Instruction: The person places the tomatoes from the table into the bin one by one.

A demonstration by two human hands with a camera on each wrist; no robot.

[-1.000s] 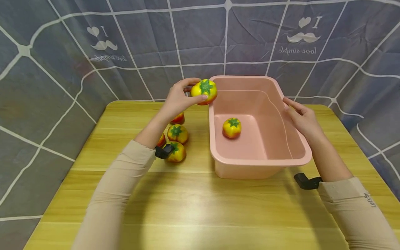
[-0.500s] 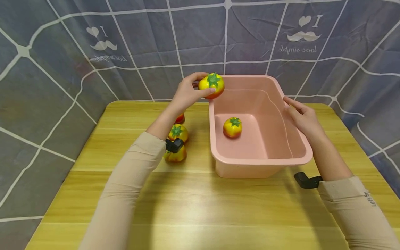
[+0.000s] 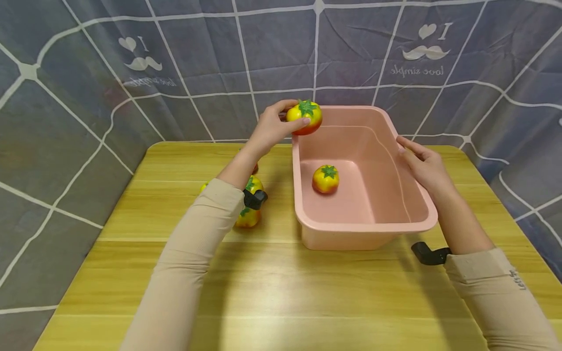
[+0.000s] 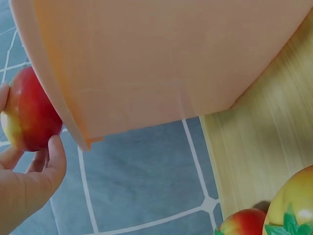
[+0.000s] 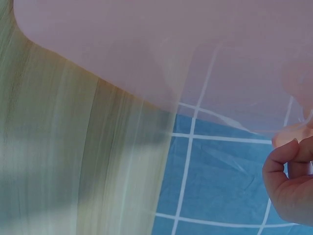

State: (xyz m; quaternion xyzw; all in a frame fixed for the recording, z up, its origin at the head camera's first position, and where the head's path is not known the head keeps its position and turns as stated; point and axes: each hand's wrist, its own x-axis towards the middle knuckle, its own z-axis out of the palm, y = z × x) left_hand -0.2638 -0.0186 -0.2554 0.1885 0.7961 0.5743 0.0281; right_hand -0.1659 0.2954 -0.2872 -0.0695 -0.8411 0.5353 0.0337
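Note:
My left hand (image 3: 273,126) grips a yellow-and-red toy tomato (image 3: 300,113) with a green star-shaped leaf on top, thumb in front and fingers behind. In the head view this tomato overlaps the far left corner of a pink plastic tub (image 3: 366,227). The left wrist view shows the tomato's red underside (image 4: 38,110) right at the tub's rim. Inside the tub, toward its left side, sits another tomato (image 3: 326,180). My right hand (image 3: 425,165) holds the tub's right rim, fingers over the edge; the right wrist view catches its curled fingers (image 5: 282,161) there.
Several more tomatoes (image 3: 248,219) lie on the wooden table (image 3: 281,292) left of the tub, partly hidden by the left forearm. A black wrist camera (image 3: 255,199) overlaps them. Behind the table hangs a grey checked cloth (image 3: 281,53).
My left hand has carried the tomato rightward and slightly up, from beside the tub's left rim to over its far left corner. The right hand and the tub have stayed put.

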